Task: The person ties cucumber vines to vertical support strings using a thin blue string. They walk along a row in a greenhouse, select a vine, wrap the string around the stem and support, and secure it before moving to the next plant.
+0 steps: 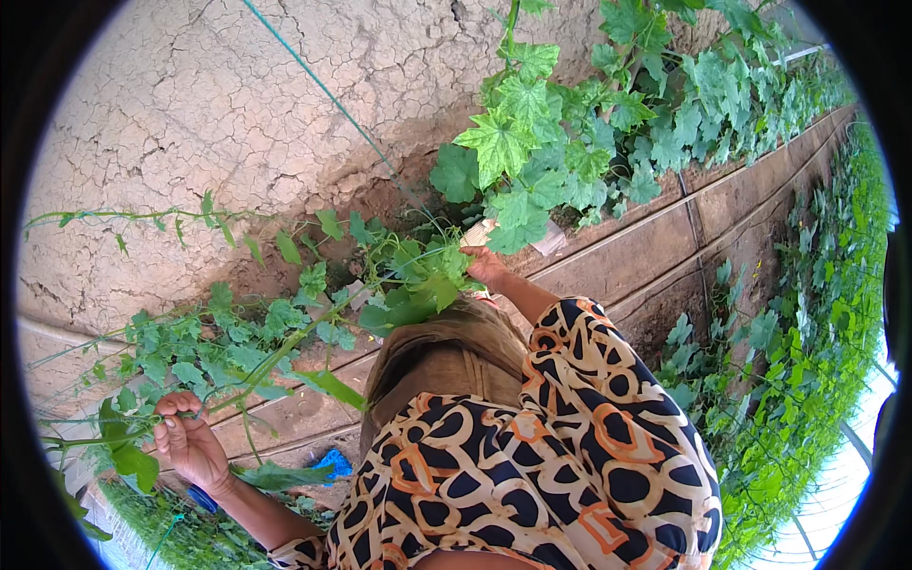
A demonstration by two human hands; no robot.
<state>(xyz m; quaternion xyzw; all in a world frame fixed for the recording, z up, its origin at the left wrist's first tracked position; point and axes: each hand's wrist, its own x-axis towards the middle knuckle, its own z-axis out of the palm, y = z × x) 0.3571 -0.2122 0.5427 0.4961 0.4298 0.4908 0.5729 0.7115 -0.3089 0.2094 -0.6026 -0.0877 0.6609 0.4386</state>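
My left hand (187, 438) is at the lower left, thumb and fingers pinched around the green stem of a gourd-like vine (278, 354). A thin green twine runs along the stem at that hand. In the middle, my right hand (486, 266) grips the leafy tip end of a vine (434, 267), its fingertips partly hidden by foliage. Between the hands the stem slants up to the right. A taut green string (335, 100) comes down from the top and meets the leaves near my right hand.
A cracked earthen wall (214, 114) stands ahead. Dense lobed leaves (527, 142) hang at the upper right; a thinner shoot (171, 214) stretches left. Drip pipes (613, 246) run along the soil. More vines (805, 342) grow at right. A blue object (333, 467) lies near my left forearm.
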